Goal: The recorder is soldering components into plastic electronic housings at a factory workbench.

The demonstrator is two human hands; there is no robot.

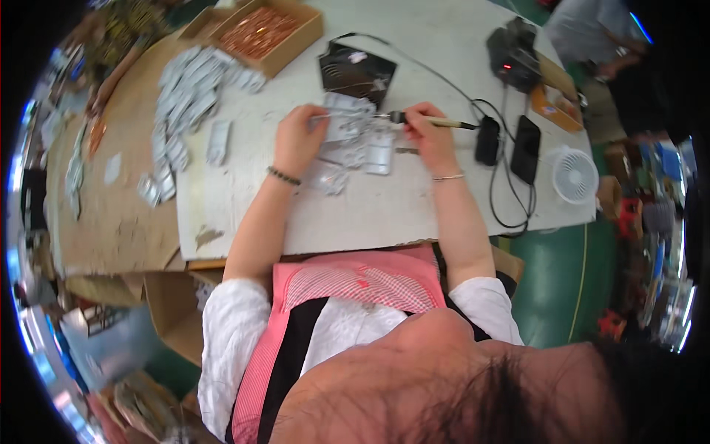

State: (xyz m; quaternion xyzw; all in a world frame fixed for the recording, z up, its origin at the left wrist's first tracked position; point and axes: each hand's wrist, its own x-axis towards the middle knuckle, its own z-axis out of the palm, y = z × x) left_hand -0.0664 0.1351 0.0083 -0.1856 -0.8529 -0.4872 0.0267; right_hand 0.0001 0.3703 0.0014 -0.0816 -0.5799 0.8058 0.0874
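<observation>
My right hand [430, 137] grips a soldering iron [452, 123], its tip pointing left toward a cluster of small pale grey parts [346, 132]. Across from it, my left hand [299, 137] is closed, thumb and fingers pinched on a thin pale wire [321, 115] that reaches toward the same cluster. What the iron's tip touches is too small to tell. One rectangular grey part [379, 153] lies just below the tip. Behind the cluster stands a black box-shaped device [357, 72].
A cardboard box [307, 33] of copper-coloured pieces and a heap of grey parts [188, 85] are at the left. On the right sit a black unit with a red light [513, 59], a phone [526, 149], looped cable [494, 211] and a white fan [575, 175]. Other people are at both sides.
</observation>
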